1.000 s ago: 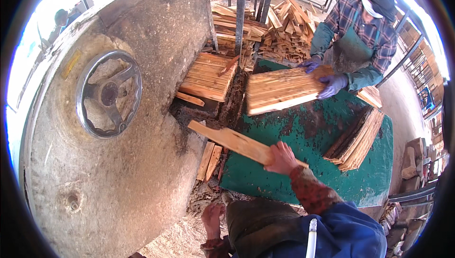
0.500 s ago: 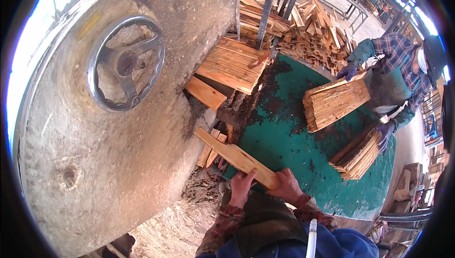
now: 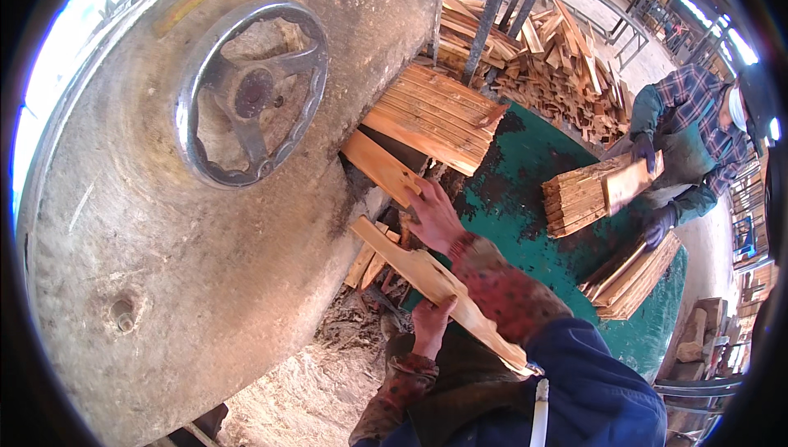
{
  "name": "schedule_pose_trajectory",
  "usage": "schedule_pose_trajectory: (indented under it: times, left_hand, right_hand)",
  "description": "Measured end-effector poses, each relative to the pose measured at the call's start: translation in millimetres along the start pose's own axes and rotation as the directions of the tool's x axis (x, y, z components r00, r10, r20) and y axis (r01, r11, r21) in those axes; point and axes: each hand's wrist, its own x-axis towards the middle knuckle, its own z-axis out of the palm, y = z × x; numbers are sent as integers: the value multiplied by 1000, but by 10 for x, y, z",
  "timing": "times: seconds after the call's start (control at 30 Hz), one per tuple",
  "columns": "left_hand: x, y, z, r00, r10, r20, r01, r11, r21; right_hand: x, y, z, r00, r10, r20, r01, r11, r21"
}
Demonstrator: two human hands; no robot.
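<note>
My left hand is closed round a long, pale wooden board with an uneven edge, which slants from the machine's side down toward my body. My right hand stretches across above it, fingers spread, at the near end of another flat board. That second board sticks out from the machine beside a stack of boards. Whether the fingertips press on it is hard to make out.
A large machine housing with a metal handwheel fills the left. Across the green table, a gloved co-worker handles bundled boards and a second bundle. Scrap wood is heaped behind; sawdust covers the floor below.
My right hand has let go of the held board and reached forward to the board by the machine. The held board's near end has swung toward me. The co-worker has shifted a board.
</note>
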Motion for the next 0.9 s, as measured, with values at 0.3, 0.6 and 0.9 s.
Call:
schedule_pose_trajectory:
  times: [0.3, 0.6, 0.9]
  left_hand:
    - [106, -123, -37, 996, 91, 23, -90, 996, -25]
    - [61, -34, -61, 1000, 2, -14, -1, 995, 97]
    - [15, 40, -66, 999, -11, 36, 13, 999, -46]
  right_hand:
    - [396, 103, 410, 988, 103, 117, -72, 967, -244]
    - [-658, 456, -192, 982, 133, 134, -158, 968, 197]
    - [-2088, 151, -1168, 791, 363, 492, -600, 616, 511]
